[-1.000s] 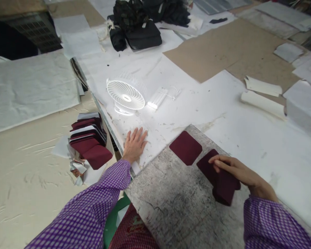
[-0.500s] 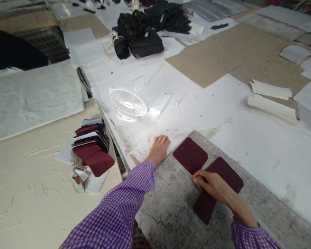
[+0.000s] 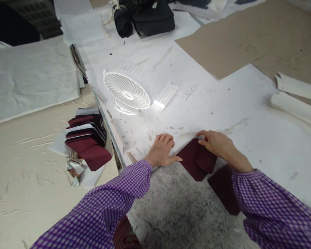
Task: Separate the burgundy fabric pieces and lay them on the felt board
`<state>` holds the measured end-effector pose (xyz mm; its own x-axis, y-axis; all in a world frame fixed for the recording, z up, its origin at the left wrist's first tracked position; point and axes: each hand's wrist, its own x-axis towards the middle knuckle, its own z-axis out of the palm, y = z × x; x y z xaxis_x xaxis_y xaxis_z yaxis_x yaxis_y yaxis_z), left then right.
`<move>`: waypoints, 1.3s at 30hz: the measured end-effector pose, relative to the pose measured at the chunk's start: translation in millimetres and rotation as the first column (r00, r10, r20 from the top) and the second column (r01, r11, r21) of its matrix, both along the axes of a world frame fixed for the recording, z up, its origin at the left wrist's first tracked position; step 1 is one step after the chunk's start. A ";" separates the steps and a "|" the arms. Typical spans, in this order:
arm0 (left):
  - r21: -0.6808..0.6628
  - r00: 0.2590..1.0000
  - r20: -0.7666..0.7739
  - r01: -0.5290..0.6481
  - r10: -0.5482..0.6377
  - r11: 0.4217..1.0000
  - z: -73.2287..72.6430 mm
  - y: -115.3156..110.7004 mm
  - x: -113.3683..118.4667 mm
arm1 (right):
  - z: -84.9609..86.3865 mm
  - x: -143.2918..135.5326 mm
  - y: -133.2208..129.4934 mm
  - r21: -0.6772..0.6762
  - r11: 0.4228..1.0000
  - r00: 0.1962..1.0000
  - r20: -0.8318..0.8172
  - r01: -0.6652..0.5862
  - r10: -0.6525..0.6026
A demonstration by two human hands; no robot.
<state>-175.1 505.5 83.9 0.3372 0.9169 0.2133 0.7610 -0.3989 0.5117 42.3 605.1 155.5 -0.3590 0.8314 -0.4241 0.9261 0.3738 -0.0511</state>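
Note:
My right hand [image 3: 219, 145] pinches the upper edge of a small maroon fabric piece [image 3: 206, 160] between thumb and fingers. That piece overlaps the right part of a larger maroon fabric piece with cut corners [image 3: 188, 162], which lies flat on a scuffed grey board [image 3: 173, 207]. Just to the left rests my left hand [image 3: 162, 150], fingers spread and slightly bent, its thumb tip at the larger piece's left edge. A second large maroon piece [image 3: 224, 190] lies lower right on the board, partly hidden by my right forearm and sleeve.
Beyond my hands, a white fan [image 3: 126, 91] and a lit white lamp [image 3: 166, 97] sit on white paper. To the left is a stack of maroon, black and white fabric pieces [image 3: 86, 135]. Dark bundles [image 3: 152, 17] lie at the back; paper rolls [image 3: 298, 107] at right.
My right hand has moved up and forward, carrying the small maroon piece from between the two larger pieces onto the left one. My left thumb has stretched out toward it. The view has tilted downward.

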 end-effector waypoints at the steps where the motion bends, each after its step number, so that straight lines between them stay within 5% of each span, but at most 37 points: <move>1: -0.003 1.000 -0.005 0.002 -0.002 1.000 0.3 -0.1 0.0 | -3.5 -0.2 5.2 -0.034 0.999 1.000 -0.006 -0.002 0.001; 5: -0.032 1.000 -0.024 -0.010 0.009 0.999 2.4 -0.4 0.7 | -11.8 0.7 17.7 -0.133 0.991 0.998 -0.051 0.022 -0.029; 16: -0.086 0.999 -0.034 -0.041 0.039 0.995 8.5 -1.3 3.1 | -32.8 13.7 20.2 -0.091 0.994 0.964 -0.263 -0.062 0.036; 22: -0.087 0.999 -0.040 -0.038 0.034 0.996 7.5 -1.4 3.0 | -23.6 9.5 16.7 -0.065 0.993 0.962 -0.264 -0.098 0.077; 28: -0.082 0.999 -0.033 -0.036 0.034 0.996 6.5 -1.3 2.5 | 4.5 8.8 6.6 -0.288 0.957 0.886 -0.452 -0.029 -0.109; 36: -0.088 0.999 -0.034 -0.039 0.036 0.995 7.2 -0.6 1.8 | -21.8 50.1 -2.9 -0.453 0.878 0.869 -0.359 0.157 -0.341; 39: -0.096 0.999 -0.029 -0.042 0.039 0.995 7.2 -0.5 1.7 | -17.5 61.6 -4.9 -0.478 0.872 0.897 -0.333 0.107 -0.292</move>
